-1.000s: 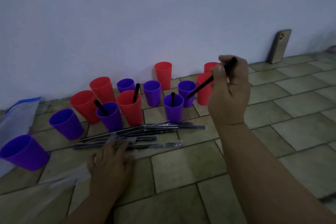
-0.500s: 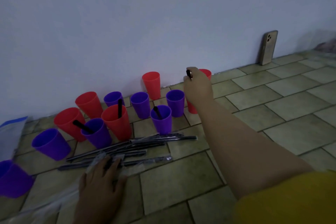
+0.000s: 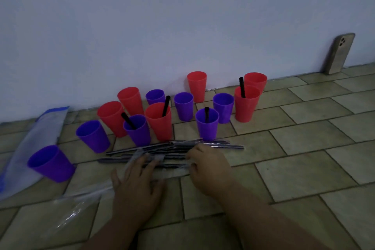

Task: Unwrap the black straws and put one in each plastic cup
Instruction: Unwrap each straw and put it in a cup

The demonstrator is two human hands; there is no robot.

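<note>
Several red and purple plastic cups stand on the tiled floor by the wall. Black straws stick out of the near-right red cup [image 3: 246, 105], a purple cup [image 3: 207, 126], a middle red cup [image 3: 159, 124] and another purple cup [image 3: 138, 131]. The other cups, such as the far-left purple one [image 3: 50, 163], hold none. A pile of wrapped black straws [image 3: 174, 147] lies in front of the cups. My left hand [image 3: 138, 180] rests flat on the pile's clear wrappers, fingers spread. My right hand [image 3: 209, 168] curls its fingers and thumb around a wrapped straw at the pile's right part.
A phone [image 3: 338, 55] leans against the wall at the far right. A blue-edged plastic bag [image 3: 40, 134] lies at the left. Crumpled clear wrappers [image 3: 81, 205] lie near my left wrist. The white wall [image 3: 182, 26] stands close behind the cups.
My right hand left the black straw in the near-right red cup and came back down to the straw pile. My left hand stayed on the wrappers.
</note>
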